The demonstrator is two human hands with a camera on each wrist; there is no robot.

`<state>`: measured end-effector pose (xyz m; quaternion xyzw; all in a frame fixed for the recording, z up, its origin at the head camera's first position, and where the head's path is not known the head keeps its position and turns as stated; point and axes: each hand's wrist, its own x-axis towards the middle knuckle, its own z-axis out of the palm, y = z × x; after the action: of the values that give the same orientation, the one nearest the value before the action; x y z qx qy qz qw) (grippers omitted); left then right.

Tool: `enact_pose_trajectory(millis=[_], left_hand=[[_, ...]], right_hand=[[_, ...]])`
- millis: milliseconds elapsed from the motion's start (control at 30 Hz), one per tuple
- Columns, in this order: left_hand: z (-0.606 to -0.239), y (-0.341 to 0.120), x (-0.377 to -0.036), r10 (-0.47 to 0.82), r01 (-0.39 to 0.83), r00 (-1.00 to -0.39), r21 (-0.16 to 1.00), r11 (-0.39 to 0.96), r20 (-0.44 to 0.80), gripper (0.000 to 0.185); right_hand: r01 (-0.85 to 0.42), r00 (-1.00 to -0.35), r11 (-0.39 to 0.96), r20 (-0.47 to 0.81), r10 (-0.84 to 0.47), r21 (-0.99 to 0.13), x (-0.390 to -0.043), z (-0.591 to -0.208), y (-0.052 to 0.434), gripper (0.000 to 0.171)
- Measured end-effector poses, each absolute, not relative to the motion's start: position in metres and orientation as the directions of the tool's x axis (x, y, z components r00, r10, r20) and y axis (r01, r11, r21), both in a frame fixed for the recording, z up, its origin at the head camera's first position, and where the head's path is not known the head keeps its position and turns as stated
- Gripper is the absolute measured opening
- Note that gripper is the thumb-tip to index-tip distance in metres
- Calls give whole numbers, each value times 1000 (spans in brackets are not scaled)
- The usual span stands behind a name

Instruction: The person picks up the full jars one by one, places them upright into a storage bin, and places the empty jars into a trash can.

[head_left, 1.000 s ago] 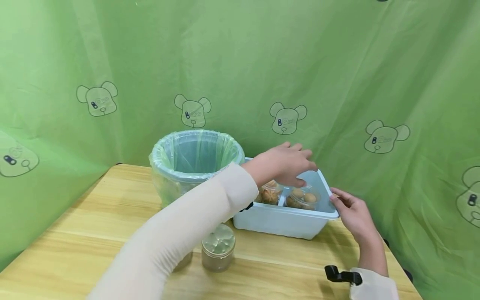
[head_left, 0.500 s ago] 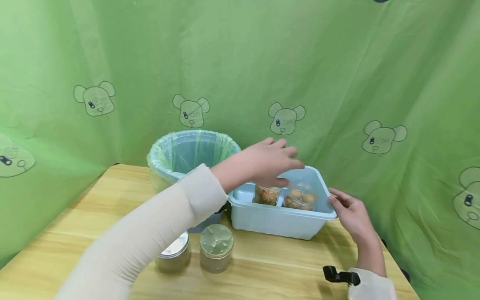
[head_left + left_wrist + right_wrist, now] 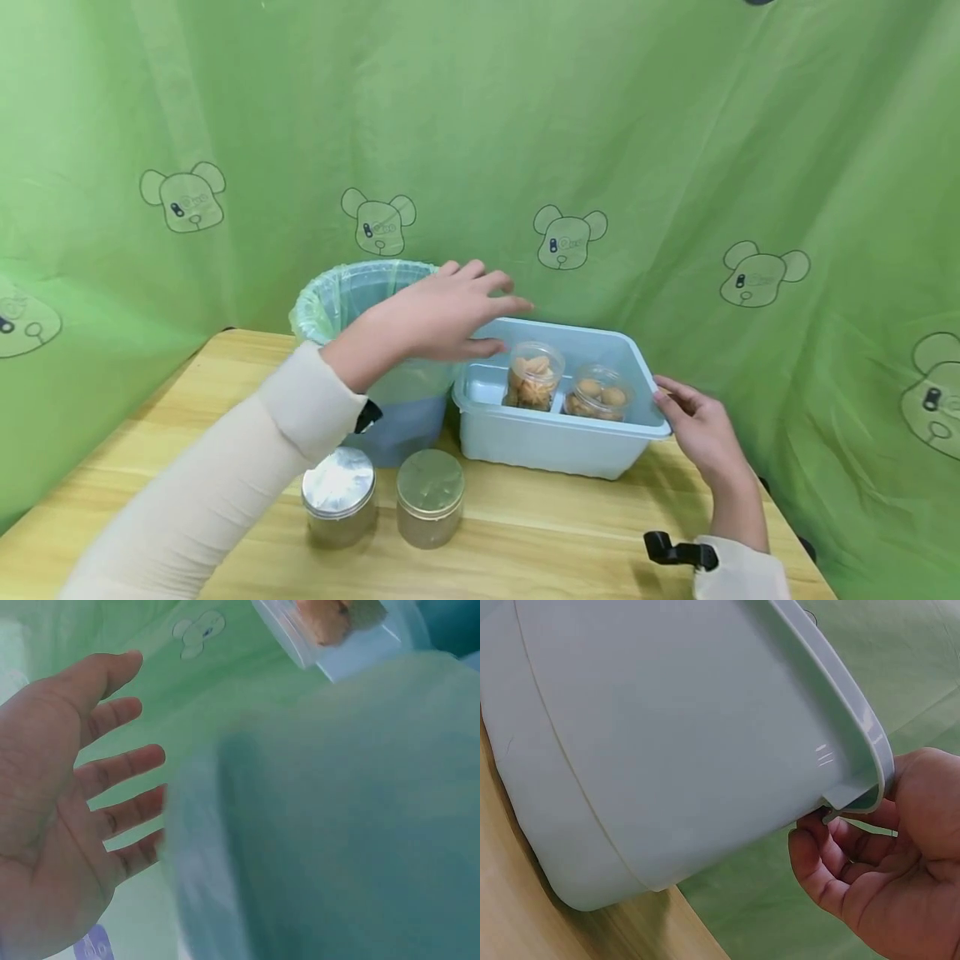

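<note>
Two round jars (image 3: 339, 497) with foil-like lids stand on the wooden surface (image 3: 540, 533). The left hand (image 3: 431, 317) hovers spread over a bag-lined bin (image 3: 330, 304). The right hand (image 3: 693, 425) grips the smooth plastic tub's (image 3: 547, 437) rim (two clear snack jars inside).

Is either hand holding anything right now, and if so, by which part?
The right hand holds the light blue bin by the rim at its right end, fingers curled under the lip. The left hand is open above the trash can, holding nothing.

Both arms wear cream long sleeves (image 3: 225, 483), with a black clip (image 3: 671, 550) at the right cuff.
</note>
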<state>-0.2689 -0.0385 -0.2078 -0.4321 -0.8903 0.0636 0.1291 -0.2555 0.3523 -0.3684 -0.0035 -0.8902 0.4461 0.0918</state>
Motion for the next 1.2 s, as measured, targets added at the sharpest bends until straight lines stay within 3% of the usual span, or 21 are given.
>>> enact_pose_trajectory(millis=[633, 1200], left_hand=[[-221, -131, -266, 646, 692, -650, -39, 721, 401, 54], [-250, -206, -266, 439, 573, -775, 213, 792, 454, 57]], right_hand=[[-79, -982, 601, 165, 89, -795, -256, -371, 353, 58], [-89, -982, 602, 172, 81, -794, -262, -371, 349, 56]])
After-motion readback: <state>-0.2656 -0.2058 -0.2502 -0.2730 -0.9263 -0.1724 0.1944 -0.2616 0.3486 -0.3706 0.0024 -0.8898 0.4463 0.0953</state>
